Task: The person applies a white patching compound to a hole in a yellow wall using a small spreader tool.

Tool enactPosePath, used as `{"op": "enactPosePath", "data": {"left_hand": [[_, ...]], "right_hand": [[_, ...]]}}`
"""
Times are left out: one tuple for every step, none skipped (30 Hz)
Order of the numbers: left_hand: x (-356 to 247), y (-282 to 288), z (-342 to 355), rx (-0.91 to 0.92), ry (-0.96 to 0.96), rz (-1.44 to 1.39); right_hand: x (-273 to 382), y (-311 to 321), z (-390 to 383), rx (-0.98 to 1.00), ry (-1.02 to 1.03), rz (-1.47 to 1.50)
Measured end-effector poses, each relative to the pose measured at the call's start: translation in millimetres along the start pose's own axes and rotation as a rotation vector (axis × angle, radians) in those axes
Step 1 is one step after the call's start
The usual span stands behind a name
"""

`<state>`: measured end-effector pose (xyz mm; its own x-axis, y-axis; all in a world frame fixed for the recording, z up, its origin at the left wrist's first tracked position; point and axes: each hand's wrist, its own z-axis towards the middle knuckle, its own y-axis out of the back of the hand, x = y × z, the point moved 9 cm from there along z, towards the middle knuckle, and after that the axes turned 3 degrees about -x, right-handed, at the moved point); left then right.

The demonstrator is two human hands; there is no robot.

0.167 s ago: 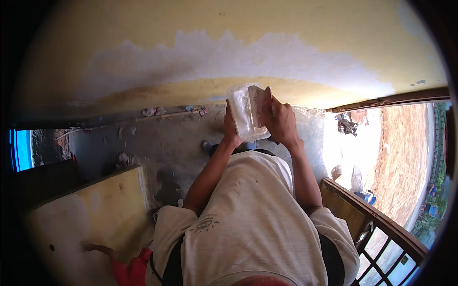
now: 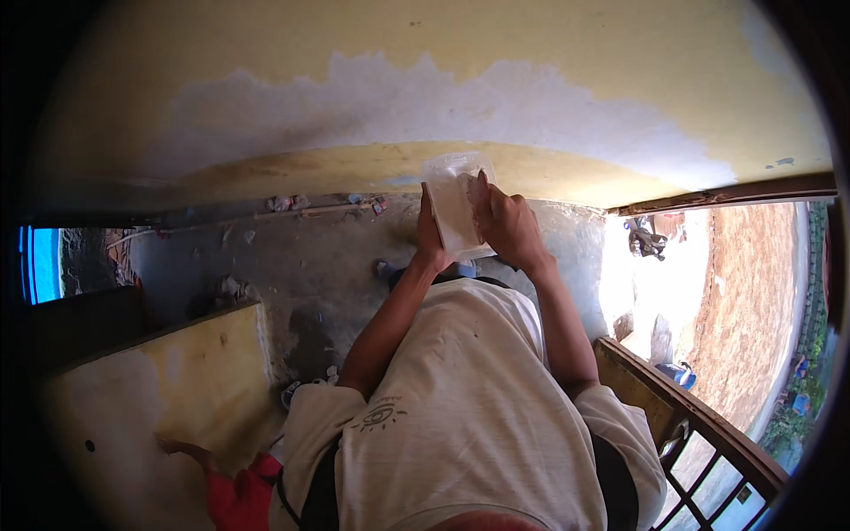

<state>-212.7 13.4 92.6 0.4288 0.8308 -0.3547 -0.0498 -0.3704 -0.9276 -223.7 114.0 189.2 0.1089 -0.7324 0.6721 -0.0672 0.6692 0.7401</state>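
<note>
A clear plastic tub (image 2: pixel 453 162) with whitish paste in it is held up in front of my chest, close to the wall. My left hand (image 2: pixel 431 237) grips the tub from its left side, fingers mostly hidden behind it. My right hand (image 2: pixel 513 228) is closed on a flat greyish scraper (image 2: pixel 475 209), pressed against the right part of the tub's inside. The fingers cover part of the scraper, so its full shape cannot be made out.
Ahead rises a yellow wall (image 2: pixel 567 44) with a broad whitish patch (image 2: pixel 381 106). Litter (image 2: pixel 288 203) and a thin pole (image 2: pixel 319 211) lie along its foot on the grey floor (image 2: pixel 301 257). At lower left, another person's arm (image 2: pixel 190 453) reaches toward a low wall (image 2: pixel 195 354). A barred frame (image 2: pixel 699 434) stands at right.
The scraper in my right hand has turned and shifted slightly left, lying flatter across the tub. My left hand keeps its grip. The other person's arm has risen slightly.
</note>
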Motion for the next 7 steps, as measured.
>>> {"op": "enactPosePath", "data": {"left_hand": [[-1.6,-1.3,-1.3,-0.003,-0.009,0.003],[-2.5,-0.2,-2.4,-0.039,-0.011,0.027],[-3.4,0.9,-2.7,-0.075,-0.012,0.050],[-6.3,-1.0,-1.6,-0.158,-0.063,0.078],[-6.7,0.0,-1.1,-0.162,-0.067,0.080],[-5.9,1.8,-0.3,-0.130,-0.061,0.029],[-6.6,4.6,2.1,-0.092,-0.053,-0.023]], "right_hand": [[5.8,2.7,-1.7,0.004,0.009,0.003],[19.9,10.3,-5.9,0.010,0.055,0.014],[33.6,17.9,-7.3,0.016,0.100,0.024],[41.4,27.4,-7.3,-0.019,0.089,0.047],[42.9,25.9,-7.0,-0.015,0.093,0.051],[43.5,24.1,-4.8,-0.022,0.107,0.049],[41.0,21.5,-0.5,-0.032,0.120,0.043]]}}
